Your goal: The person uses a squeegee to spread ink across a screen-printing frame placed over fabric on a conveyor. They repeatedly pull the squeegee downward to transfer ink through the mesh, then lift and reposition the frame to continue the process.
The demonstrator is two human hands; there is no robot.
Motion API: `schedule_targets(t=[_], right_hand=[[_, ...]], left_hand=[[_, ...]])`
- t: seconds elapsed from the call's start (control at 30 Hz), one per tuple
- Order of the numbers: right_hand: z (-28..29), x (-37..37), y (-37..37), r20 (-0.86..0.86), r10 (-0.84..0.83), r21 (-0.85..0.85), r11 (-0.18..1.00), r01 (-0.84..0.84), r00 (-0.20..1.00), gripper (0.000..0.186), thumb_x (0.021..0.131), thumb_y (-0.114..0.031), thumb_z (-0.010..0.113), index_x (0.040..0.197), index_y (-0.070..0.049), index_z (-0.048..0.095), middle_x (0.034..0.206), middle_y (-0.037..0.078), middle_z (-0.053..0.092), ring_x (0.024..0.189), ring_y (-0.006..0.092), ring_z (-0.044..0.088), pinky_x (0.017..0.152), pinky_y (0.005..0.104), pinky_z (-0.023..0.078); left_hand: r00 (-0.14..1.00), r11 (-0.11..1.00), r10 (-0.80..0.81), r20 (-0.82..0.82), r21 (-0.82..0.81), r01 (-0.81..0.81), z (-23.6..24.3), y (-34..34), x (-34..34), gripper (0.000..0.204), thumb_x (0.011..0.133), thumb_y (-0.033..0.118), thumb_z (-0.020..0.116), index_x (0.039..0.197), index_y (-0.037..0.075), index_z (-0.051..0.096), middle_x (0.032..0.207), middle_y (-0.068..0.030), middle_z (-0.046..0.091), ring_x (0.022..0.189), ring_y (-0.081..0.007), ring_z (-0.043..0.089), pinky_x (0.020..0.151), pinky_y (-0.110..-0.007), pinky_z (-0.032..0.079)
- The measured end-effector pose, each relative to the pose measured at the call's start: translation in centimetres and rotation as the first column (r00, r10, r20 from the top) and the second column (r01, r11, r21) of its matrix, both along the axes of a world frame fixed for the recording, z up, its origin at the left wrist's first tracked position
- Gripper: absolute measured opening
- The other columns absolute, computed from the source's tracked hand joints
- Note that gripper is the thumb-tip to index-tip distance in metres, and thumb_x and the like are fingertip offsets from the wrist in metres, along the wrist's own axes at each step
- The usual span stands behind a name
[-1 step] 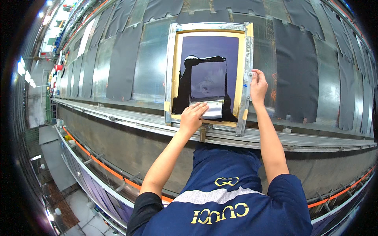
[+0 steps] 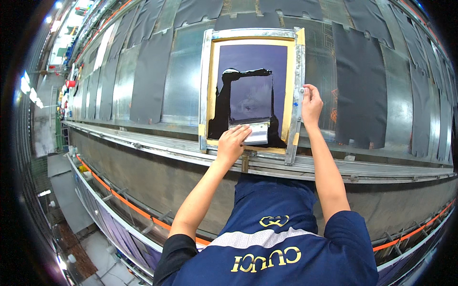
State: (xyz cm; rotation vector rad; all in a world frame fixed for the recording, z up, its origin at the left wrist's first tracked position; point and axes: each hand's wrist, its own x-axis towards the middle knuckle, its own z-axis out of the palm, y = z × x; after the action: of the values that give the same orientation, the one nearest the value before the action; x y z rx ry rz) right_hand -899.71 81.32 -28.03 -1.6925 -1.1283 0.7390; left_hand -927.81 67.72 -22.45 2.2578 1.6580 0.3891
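A screen printing frame (image 2: 205, 86) with metal sides lies flat on the long table in front of me. Its purple mesh (image 2: 253, 53) has yellow tape around it. Thick black ink (image 2: 221, 114) lies in a band down the left side, across the top and down the right of a rectangular patch. At the near end of the mesh, my left hand (image 2: 232, 144) is closed over a silver squeegee (image 2: 258, 134), fingers on top of it. My right hand (image 2: 312, 106) has its fingers bent against the frame's right side, by a small bolt.
Dark fabric panels (image 2: 361, 86) lie in rows on the metal table (image 2: 182, 78), left, right and beyond the frame. A metal rail (image 2: 157, 145) runs along the near edge, close to my body. Lower down, an orange strip (image 2: 129, 200) follows another rail.
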Motion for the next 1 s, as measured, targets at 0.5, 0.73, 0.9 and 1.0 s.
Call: schedule_targets(t=[0.5, 0.73, 0.9, 1.0], right_hand=[[-1.7, -5.4, 0.9, 0.120, -0.027, -0.031, 0.999, 0.031, 0.992, 0.018, 0.105, -0.018, 0.057, 0.109, -0.006, 0.070, 0.071, 0.016, 0.064, 0.062, 0.0286, 0.062, 0.063, 0.0417, 0.047], [-0.5, -5.4, 0.8, 0.120, -0.023, -0.092, 0.995, 0.034, 0.993, 0.018, 0.104, -0.018, 0.058, 0.110, -0.006, 0.070, 0.070, 0.016, 0.063, 0.061, 0.0273, 0.061, 0.062, 0.0413, 0.047], [-0.7, -5.7, 0.3, 0.084, -0.010, -0.077, 0.997, 0.017, 0.996, 0.017, 0.104, -0.018, 0.059, 0.110, -0.005, 0.069, 0.075, 0.017, 0.066, 0.063, 0.0281, 0.063, 0.063, 0.0409, 0.048], [-0.7, -5.6, 0.3, 0.103, -0.010, -0.120, 0.993, 0.023, 0.995, 0.019, 0.104, -0.018, 0.058, 0.110, -0.005, 0.070, 0.078, 0.017, 0.068, 0.064, 0.0279, 0.064, 0.065, 0.0405, 0.049]], left_hand=[[0.993, 0.994, -0.095, -0.064, 0.055, 0.098, -2.7, -2.3, -7.1, 0.058, 0.070, -0.005, 0.068, 0.122, 0.018, 0.074, 0.133, -0.0019, 0.071, 0.129, -0.0246, 0.063, 0.107, -0.046, 0.049], [0.988, 0.987, 0.111, 0.107, -0.126, -0.097, 0.0, 15.6, -6.1, 0.046, 0.074, -0.001, 0.072, 0.116, 0.018, 0.078, 0.110, -0.0109, 0.076, 0.098, -0.0321, 0.073, 0.083, -0.039, 0.058], [0.996, 0.995, 0.041, 0.073, 0.083, -0.047, -1.4, 17.1, -5.4, 0.039, 0.074, -0.001, 0.072, 0.108, 0.017, 0.080, 0.105, -0.0080, 0.078, 0.095, -0.0313, 0.074, 0.082, -0.041, 0.058], [0.995, 0.987, -0.004, 0.098, 0.158, -0.012, -2.8, 12.9, -5.4, 0.035, 0.075, -0.007, 0.065, 0.099, 0.013, 0.079, 0.102, -0.0053, 0.079, 0.097, -0.0261, 0.075, 0.082, -0.040, 0.058]])
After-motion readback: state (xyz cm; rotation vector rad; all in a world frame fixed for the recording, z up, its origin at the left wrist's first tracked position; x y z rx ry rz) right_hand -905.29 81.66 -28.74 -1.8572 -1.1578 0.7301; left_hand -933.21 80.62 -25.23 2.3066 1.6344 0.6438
